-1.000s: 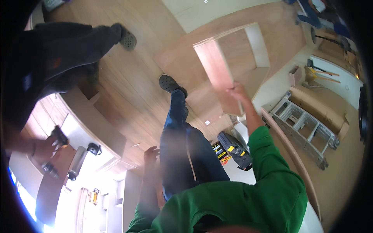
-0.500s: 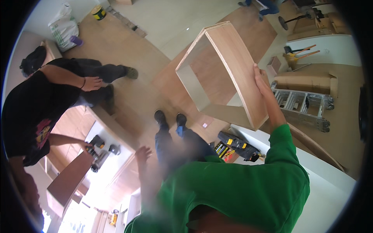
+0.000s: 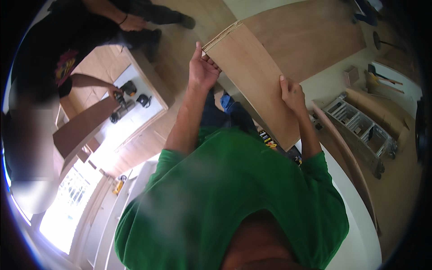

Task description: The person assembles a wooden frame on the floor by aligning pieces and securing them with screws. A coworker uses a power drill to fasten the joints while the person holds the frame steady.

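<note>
A plywood box frame [image 3: 252, 76] is held up in front of me, tilted, with one broad side panel facing me and a layered edge at its far end. The rest of the frame is hidden behind that panel. My left hand [image 3: 204, 71] grips the frame's far left corner, thumb raised along the edge and fingers curled at its side. On the right edge, lower down, my right hand [image 3: 292, 93] is closed, with its thumb on the panel's face and its fingers partly hidden.
To the left, a co-worker's hand [image 3: 115, 92] is on a cordless drill [image 3: 121, 104] over a white-topped cabinet [image 3: 150, 112]. An aluminium ladder [image 3: 360, 121] lies at right beside a curved board [image 3: 351, 157]. A large plywood sheet [image 3: 306, 40] covers floor ahead.
My left hand has come up from my side onto the frame. The frame has turned, so its opening no longer shows. The whole view has shifted.
</note>
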Action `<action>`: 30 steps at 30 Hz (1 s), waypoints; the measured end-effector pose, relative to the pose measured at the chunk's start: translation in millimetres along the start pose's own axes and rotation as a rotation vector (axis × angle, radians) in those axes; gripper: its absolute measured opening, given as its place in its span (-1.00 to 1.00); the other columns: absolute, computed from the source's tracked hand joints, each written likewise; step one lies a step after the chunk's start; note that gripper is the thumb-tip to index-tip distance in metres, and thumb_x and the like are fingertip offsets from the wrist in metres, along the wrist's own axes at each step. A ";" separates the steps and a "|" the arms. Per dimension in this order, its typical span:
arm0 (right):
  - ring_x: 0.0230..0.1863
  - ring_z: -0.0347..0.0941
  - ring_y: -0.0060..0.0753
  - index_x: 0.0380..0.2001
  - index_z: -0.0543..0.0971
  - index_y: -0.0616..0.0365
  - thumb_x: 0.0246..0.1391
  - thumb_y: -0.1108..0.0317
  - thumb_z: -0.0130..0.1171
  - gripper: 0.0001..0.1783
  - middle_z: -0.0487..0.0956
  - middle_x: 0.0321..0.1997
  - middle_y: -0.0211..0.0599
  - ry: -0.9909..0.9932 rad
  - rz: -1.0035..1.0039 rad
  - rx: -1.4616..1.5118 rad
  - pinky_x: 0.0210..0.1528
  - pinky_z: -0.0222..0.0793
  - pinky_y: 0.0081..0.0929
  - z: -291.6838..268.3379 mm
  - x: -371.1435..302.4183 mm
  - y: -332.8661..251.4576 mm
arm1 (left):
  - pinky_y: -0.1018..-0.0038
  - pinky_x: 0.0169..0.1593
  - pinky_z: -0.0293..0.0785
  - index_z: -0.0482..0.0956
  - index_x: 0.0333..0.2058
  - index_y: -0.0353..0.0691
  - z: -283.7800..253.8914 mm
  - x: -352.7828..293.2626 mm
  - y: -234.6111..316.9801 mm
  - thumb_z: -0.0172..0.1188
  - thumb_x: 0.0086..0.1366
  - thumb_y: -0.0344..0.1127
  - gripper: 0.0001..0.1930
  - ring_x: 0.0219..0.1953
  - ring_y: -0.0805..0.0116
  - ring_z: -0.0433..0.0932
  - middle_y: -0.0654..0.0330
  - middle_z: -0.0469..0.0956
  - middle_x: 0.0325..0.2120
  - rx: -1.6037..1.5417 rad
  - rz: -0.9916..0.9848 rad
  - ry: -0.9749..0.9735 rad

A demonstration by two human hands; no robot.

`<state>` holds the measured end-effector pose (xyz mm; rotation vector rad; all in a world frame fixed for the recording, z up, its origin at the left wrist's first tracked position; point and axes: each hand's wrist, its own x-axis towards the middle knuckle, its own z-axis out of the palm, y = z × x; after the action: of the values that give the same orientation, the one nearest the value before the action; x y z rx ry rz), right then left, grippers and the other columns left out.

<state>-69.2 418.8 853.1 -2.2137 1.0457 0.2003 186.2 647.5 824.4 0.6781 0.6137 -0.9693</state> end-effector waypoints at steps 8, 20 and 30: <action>-0.25 0.69 0.36 -0.36 0.66 0.22 0.46 -0.22 0.06 -0.34 0.70 -0.44 0.13 -0.030 -0.097 -0.162 -0.15 0.57 0.12 15.0 -28.8 -17.4 | 0.14 0.34 0.50 0.64 0.11 -0.30 -45.8 -34.1 -14.4 0.11 0.63 0.10 -0.48 0.17 0.12 0.68 0.04 0.76 0.03 -0.060 0.058 0.115; -0.34 0.67 0.39 -0.40 0.64 0.23 0.43 -0.19 0.12 -0.37 0.66 -0.49 0.22 0.051 -0.299 -0.172 -0.26 0.55 0.15 -10.3 -16.3 -0.8 | 0.10 0.36 0.52 0.56 0.22 -0.31 -42.9 -50.7 -55.2 0.22 0.61 0.00 -0.51 0.21 0.13 0.65 0.04 0.70 0.11 -0.057 0.328 0.055; -0.29 0.67 0.44 -0.37 0.71 0.28 0.43 -0.21 0.10 -0.32 0.69 -0.42 0.25 0.025 -0.337 -0.150 -0.23 0.58 0.15 -3.8 -22.3 12.1 | 0.14 0.31 0.56 0.57 0.19 -0.42 -56.7 -65.3 -69.9 0.28 0.58 -0.10 -0.53 0.17 0.16 0.67 0.00 0.71 0.05 0.047 0.407 0.084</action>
<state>-93.5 424.9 858.7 -2.4933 0.6734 0.1041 86.6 696.7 819.2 0.8500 0.5019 -0.5800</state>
